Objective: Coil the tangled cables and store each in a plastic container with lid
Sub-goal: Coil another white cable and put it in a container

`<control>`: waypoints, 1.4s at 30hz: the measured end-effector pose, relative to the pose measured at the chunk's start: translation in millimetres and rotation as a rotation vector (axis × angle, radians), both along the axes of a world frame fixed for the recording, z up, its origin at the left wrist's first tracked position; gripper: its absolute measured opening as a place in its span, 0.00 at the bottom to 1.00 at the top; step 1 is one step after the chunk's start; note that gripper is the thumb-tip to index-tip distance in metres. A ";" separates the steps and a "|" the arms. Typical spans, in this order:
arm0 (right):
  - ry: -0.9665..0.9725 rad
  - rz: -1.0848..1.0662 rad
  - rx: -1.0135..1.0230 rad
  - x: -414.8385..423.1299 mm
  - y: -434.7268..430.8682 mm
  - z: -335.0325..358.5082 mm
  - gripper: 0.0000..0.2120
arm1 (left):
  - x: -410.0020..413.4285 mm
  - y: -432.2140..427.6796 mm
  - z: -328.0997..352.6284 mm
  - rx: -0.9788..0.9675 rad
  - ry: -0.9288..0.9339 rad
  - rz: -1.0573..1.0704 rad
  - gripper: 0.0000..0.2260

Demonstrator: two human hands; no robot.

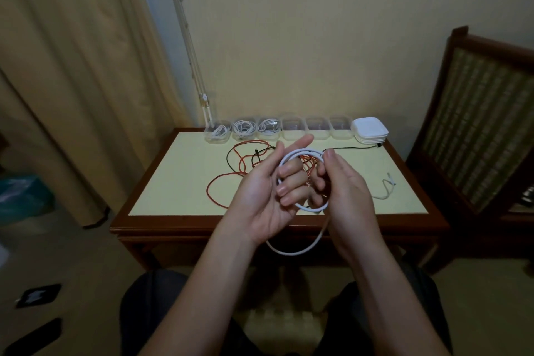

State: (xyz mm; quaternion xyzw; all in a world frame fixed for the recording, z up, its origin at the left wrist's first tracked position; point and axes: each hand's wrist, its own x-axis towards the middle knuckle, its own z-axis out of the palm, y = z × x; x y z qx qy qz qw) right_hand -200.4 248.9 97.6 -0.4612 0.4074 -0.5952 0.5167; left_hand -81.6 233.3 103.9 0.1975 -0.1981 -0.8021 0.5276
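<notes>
Both hands are raised above the near edge of the table (173,182), in front of the person's lap. The left hand (265,193), palm up, has its curled fingers hooked through a coil of white cable (300,152). The right hand (346,191) pinches the top of the coil between thumb and forefinger. One slack loop of that cable hangs below the table's front rim, and its free end trails across the right part of the tabletop. A red cable (242,166) and a black cable (227,159) sprawl tangled in the middle. Along the far edge, against the wall, stands a row of clear containers (293,128); the three on the left hold coiled white cables. A stack of white lids (370,128) sits at the row's right end. A chair (476,124) stands just beside the table's right edge.
</notes>
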 end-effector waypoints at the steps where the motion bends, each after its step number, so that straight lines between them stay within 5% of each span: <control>1: 0.008 -0.025 0.003 1.7 1.3 0.8 0.17 | -1.4 0.4 -1.2 0.012 0.034 -0.021 0.18; 7: 0.038 -0.083 -0.006 6.6 2.5 0.2 0.22 | -6.7 1.3 -2.0 -0.010 0.037 -0.010 0.14; 13: 0.344 -0.116 -0.181 3.1 -1.6 -7.1 0.25 | -4.7 3.1 -5.0 -0.029 -0.027 0.035 0.15; 23: 0.452 0.109 -0.110 -32.9 -9.7 -13.1 0.20 | 13.7 -2.7 -3.7 0.021 0.170 0.045 0.15; 33: 0.571 -0.160 -0.039 -105.1 -12.9 -19.6 0.08 | 71.9 -13.6 8.1 0.040 0.334 0.270 0.14; 42: 1.008 -0.361 -0.297 -99.8 -19.5 -24.3 0.07 | 53.5 -16.9 8.3 -0.074 -0.082 0.520 0.16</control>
